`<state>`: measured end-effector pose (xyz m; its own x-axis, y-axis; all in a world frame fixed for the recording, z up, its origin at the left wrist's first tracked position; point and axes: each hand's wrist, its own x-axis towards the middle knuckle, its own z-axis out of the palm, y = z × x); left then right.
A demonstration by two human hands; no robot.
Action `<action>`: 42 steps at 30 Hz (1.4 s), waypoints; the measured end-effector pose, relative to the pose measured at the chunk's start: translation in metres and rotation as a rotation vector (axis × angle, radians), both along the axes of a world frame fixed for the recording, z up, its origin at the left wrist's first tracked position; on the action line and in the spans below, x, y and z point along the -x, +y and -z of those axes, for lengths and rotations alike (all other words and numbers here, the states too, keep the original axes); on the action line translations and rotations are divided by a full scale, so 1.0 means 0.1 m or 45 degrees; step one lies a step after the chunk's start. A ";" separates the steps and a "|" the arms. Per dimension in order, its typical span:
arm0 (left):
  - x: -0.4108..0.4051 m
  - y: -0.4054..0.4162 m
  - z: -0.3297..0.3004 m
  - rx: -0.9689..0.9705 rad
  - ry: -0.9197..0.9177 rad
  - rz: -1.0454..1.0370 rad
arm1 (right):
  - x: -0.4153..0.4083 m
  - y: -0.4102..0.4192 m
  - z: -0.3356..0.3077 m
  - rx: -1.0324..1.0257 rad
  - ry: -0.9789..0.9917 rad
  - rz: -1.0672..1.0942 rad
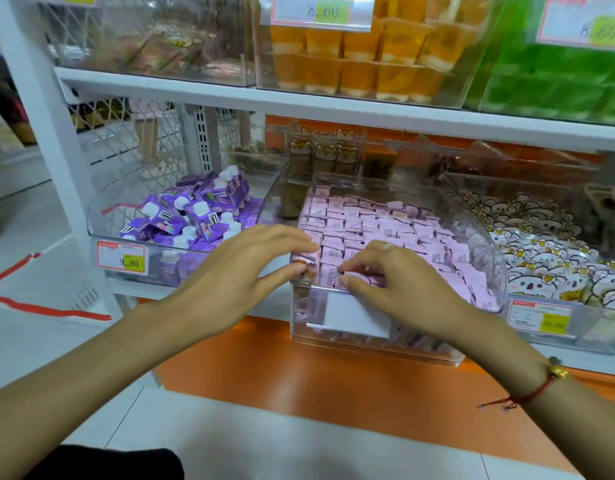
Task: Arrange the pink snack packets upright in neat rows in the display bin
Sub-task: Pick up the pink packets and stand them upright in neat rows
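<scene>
**Ana:** Packets first: where do they stand? The pink snack packets (368, 226) fill the clear display bin (486, 237) on the lower shelf, mostly upright in rows running from the near wall to the far one.

**Ben:** And both hands are at the near left corner. The left hand (237, 271) has its fingers (292, 242) stretched flat and close together over the bin's left edge, thumb tucked under, seemingly squeezing a packet or two against the wall. The right hand (399, 282) curls its fingers (354, 268) down, thumb and forefinger pinching the top of a packet in the nearest row.

**Ana:** What worries you?

**Ben:** The rows look tightly packed. If the pinched packet is pulled up or forced in, its neighbours may tip or ride up with it, and the near row could slump against the front wall.

**Ana:** And on the left?

**Ben:** That hand presses right at the rim. A hard push could slide a packet over the edge toward the purple pouches (195, 216) in the neighbouring bin, or nudge the whole bin along the shelf.
</scene>
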<state>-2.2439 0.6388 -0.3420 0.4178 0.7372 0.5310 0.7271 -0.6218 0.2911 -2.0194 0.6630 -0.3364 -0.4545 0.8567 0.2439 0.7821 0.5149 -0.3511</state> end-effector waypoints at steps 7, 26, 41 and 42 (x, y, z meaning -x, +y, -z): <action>-0.13 0.03 0.12 -0.161 0.416 -0.150 | -0.02 -0.13 0.07 -0.210 -0.081 -0.003; -0.17 0.27 0.40 0.535 -0.805 -0.258 | 0.22 0.44 -0.10 0.089 0.297 -0.109; -0.30 0.20 0.30 0.568 -0.836 -0.349 | 0.39 0.41 0.03 0.010 0.060 -0.199; -0.30 0.20 0.31 0.567 -0.838 -0.349 | 0.39 0.41 0.04 0.022 0.094 -0.207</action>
<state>-2.2143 0.6585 -0.3728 -0.0997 0.9659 0.2390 0.4314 -0.1745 0.8851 -2.0582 0.7040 -0.3401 -0.5687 0.7778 0.2677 0.6607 0.6258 -0.4146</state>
